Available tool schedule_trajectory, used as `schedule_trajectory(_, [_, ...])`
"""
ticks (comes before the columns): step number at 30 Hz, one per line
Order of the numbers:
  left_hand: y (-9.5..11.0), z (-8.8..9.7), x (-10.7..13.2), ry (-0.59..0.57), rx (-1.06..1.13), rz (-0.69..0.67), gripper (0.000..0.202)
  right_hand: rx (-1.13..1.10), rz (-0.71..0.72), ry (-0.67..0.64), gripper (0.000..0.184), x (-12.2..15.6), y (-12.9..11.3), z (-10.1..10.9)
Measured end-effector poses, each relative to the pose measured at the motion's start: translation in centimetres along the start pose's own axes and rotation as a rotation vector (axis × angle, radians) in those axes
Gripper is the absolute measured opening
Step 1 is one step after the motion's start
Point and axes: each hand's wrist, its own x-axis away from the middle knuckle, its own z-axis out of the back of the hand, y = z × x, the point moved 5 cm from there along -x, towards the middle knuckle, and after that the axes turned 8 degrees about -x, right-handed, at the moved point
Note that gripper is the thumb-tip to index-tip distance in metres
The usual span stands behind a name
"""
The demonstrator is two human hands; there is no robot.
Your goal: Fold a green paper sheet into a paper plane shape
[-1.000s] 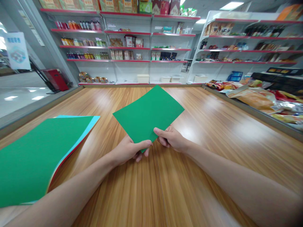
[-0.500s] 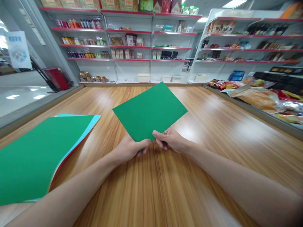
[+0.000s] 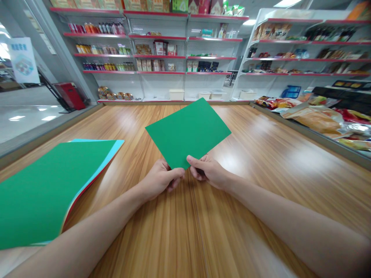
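Observation:
A green paper sheet (image 3: 188, 132) is held up above the wooden table (image 3: 261, 162), tilted like a diamond with one corner pointing down. My left hand (image 3: 160, 180) is closed, pinching the sheet's near corner from the left. My right hand (image 3: 208, 171) is closed too, thumb on top, pinching the same corner from the right. Both forearms reach in from the bottom of the picture.
A stack of coloured sheets (image 3: 49, 185), green on top with blue and red edges, lies at the table's left. Snack packets (image 3: 319, 116) are piled along the right edge. Store shelves (image 3: 156, 58) with goods stand behind, and a red box (image 3: 68, 96) sits on the floor at the left.
The green sheet has turned and shifted a little to the right. My left hand slid along the near edge toward the corner by my right hand.

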Motion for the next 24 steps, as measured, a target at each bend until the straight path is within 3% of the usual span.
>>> schedule_trajectory(5, [-0.07, -0.14, 0.01, -0.043, 0.025, -0.009, 0.029, -0.003, -0.033, -0.061, 0.055, 0.26, 0.07, -0.71])
schedule_trajectory(10, [-0.23, -0.22, -0.14, -0.067, 0.224, 0.03, 0.024, -0.046, -0.006, -0.011, 0.053, 0.1, 0.38, -0.63])
schedule_trajectory(24, [-0.15, -0.16, -0.1, -0.126, 0.265, 0.073, 0.021, -0.06, 0.013, 0.033, 0.051, 0.0, 0.7, -0.5])
